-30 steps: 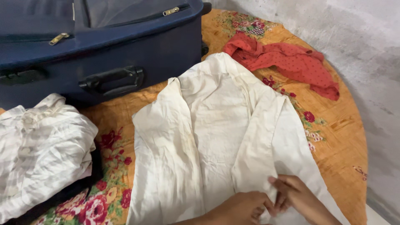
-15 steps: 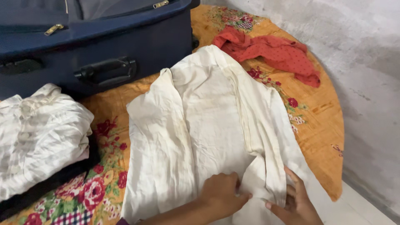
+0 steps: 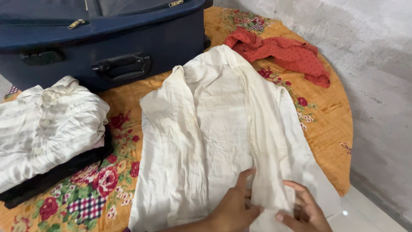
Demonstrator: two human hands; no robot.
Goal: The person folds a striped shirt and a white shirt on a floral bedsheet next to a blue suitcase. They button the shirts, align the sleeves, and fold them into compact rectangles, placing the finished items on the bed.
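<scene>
Your left hand [image 3: 235,206] lies flat, fingers spread, on the cream garment [image 3: 223,129] spread across the floral bedsheet [image 3: 330,124]; your right hand [image 3: 302,210], also open, presses a fold beside it. Both wrists are cut off by the frame edge, the right palm partly hidden

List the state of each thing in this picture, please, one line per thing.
Cream shirt: spread flat on the bedsheet, sides folded inward.
Left hand: open, pressing on the shirt's lower part.
Right hand: open, fingers on the shirt's hem.
Suitcase: lying on its side, zips closed.
Striped shirt: folded, on top of a dark garment.
Red garment: crumpled, unfolded.
Bedsheet: spread under everything.
</scene>
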